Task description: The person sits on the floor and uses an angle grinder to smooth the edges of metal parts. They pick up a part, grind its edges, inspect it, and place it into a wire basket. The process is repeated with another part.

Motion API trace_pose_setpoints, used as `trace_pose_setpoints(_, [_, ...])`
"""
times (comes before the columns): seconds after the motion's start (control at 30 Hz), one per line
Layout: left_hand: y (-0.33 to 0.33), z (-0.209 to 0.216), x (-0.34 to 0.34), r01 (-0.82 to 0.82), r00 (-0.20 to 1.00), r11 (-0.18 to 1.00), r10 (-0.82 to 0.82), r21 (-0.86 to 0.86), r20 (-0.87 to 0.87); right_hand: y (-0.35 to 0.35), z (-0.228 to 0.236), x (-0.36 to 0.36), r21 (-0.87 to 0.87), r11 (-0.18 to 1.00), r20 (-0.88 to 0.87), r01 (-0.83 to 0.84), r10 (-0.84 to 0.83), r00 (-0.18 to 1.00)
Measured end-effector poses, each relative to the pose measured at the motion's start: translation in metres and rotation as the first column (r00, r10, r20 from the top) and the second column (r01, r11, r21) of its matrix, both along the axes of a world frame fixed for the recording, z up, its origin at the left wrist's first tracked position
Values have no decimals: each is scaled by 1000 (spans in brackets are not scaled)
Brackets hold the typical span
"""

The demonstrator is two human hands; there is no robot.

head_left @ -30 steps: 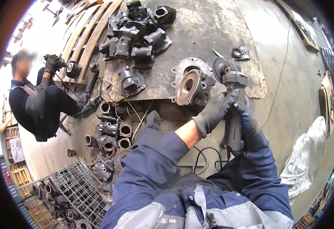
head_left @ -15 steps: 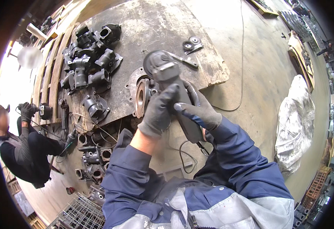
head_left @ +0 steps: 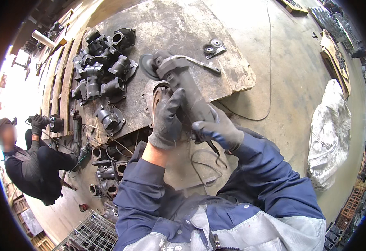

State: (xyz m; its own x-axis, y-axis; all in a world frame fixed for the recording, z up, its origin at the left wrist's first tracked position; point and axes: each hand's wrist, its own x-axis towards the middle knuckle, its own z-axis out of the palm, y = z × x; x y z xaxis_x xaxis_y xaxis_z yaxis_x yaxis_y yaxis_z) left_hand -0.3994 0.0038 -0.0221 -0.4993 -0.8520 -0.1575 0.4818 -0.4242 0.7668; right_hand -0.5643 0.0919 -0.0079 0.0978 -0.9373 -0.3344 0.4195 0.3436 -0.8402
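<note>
An angle grinder is held up in front of me over the near edge of the worktable, its disc turned to the left. Its side handle sticks out to the right. Around the rear of the grinder's body, my right hand is closed. My left hand is closed against the left side of the body, its fingertips partly hidden. Behind that hand a flanged metal casting with a round opening stands on the table, partly covered.
Black castings are heaped on the worktable; several more lie below its edge. A small part with two discs sits farther right. At left, a co-worker crouches with a tool. A cable crosses the floor near a white-covered bundle.
The grinder has rolled and tilted, so its disc now faces left and sits farther left. My right hand has turned with it; the left hand's fingers have loosened slightly along its side.
</note>
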Motion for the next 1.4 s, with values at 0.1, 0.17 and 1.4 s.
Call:
trace_pose_setpoints(0.1, [2, 1, -6, 174, 977, 977, -155, 121, -146, 8, 8, -21, 86, 979, 256, -185, 157, 954])
trace_pose_setpoints(0.17, [4, 2, -11, 273, 951, 947, -238, 170, -199, 12, 8, -29, 34, 975, 430, -221, 185, 883])
trace_pose_setpoints(1.4, [38, 14, -2, 564, 579, 796, -570, 219, 583, -124, -268, -300, 222, 868, -960, 443, 116, 254])
